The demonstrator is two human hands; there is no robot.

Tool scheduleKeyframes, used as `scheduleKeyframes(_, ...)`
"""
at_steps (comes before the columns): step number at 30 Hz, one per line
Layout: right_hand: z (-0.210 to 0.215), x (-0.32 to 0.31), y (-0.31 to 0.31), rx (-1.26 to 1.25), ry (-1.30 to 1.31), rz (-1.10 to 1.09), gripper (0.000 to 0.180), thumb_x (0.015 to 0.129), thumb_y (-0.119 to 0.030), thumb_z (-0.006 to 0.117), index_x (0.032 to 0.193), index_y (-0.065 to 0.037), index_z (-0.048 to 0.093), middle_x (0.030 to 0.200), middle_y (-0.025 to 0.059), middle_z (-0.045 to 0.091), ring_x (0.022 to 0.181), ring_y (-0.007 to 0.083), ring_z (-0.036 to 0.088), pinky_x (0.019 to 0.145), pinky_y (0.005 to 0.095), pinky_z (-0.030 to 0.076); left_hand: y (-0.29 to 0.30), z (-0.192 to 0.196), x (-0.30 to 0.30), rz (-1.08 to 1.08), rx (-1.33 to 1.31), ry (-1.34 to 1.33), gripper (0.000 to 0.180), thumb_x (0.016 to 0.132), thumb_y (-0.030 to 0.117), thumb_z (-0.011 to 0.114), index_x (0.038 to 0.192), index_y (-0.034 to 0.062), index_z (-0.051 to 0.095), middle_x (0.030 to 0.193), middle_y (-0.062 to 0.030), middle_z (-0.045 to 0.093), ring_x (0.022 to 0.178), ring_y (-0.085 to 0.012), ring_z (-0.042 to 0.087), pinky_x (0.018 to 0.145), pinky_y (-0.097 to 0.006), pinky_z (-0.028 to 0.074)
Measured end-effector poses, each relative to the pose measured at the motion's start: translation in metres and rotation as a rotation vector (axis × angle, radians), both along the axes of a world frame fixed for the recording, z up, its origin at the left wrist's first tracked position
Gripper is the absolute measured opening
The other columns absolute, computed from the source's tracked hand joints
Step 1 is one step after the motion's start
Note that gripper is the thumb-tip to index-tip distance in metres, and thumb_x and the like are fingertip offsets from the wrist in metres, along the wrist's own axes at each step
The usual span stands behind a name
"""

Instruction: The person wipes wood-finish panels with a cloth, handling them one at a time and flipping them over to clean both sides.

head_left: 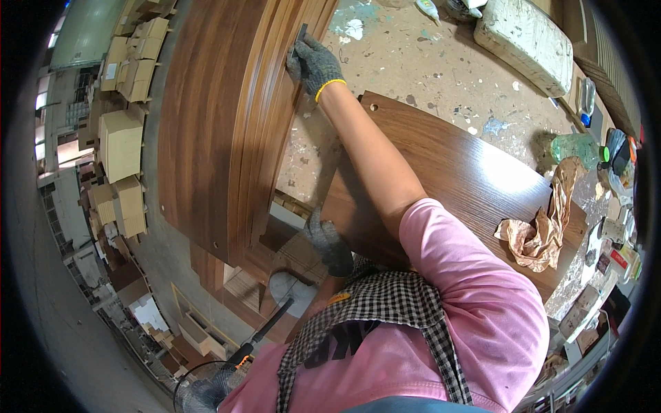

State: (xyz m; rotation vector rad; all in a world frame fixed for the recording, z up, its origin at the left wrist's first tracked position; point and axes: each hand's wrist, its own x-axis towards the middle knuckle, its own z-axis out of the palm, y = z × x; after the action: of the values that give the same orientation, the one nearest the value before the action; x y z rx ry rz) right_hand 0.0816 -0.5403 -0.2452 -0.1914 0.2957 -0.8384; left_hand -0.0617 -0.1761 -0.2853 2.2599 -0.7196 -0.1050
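Note:
My right hand [315,63], in a grey knit glove with a yellow cuff, reaches to the edge of a stack of brown wood-grain panels [200,117]. Its fingers close on a thin dark flat piece [302,32], whose kind I cannot make out. Nearer my body, my left hand [329,246], also gloved, holds the left edge of a separate wood-grain panel [441,162]. That panel lies on the worktop under my right forearm and has a round hole near its far corner. Part of the left forearm is hidden by the checked apron.
The worktop [385,62] is paint-spattered. Crumpled brown paper [536,242] lies on the panel's right end; a green bottle [577,149] lies beyond it. A white, dirt-marked block [525,45] sits at the far right. Cardboard boxes [122,146] line the left. A black-handled tool [242,353] stands lower left.

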Motion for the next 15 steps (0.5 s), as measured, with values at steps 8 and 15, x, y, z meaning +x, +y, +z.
scheduleKeyframes(8, -0.002, -0.003, 0.002, 0.042, -0.005, -0.008, 0.022, 0.100, -0.004, 0.053, 0.121, -0.003, 0.056, 0.080, 0.0075, 0.061, 0.060, 0.0176, 0.057, 0.049, 0.0291, 0.048, 0.008, -0.013, 0.003, -0.010, 0.059, -0.016, 0.043, 0.099, 0.026, 0.045, 0.129, -0.0031, 0.057, 0.122, -0.0247, 0.055, 0.111, -0.0396, 0.048, 0.099, -0.049, 0.037)
scheduleKeyframes(15, -0.017, -0.001, -0.004, -0.061, -0.121, 0.030, 0.025, 0.100, -0.003, 0.051, 0.125, -0.001, 0.055, 0.080, 0.0082, 0.061, 0.059, 0.0189, 0.055, 0.049, 0.0315, 0.047, -0.007, 0.012, -0.006, 0.054, 0.040, 0.056, 0.044, 0.099, 0.027, 0.044, 0.129, -0.0034, 0.056, 0.122, -0.0248, 0.054, 0.112, -0.0397, 0.047, 0.100, -0.049, 0.036)
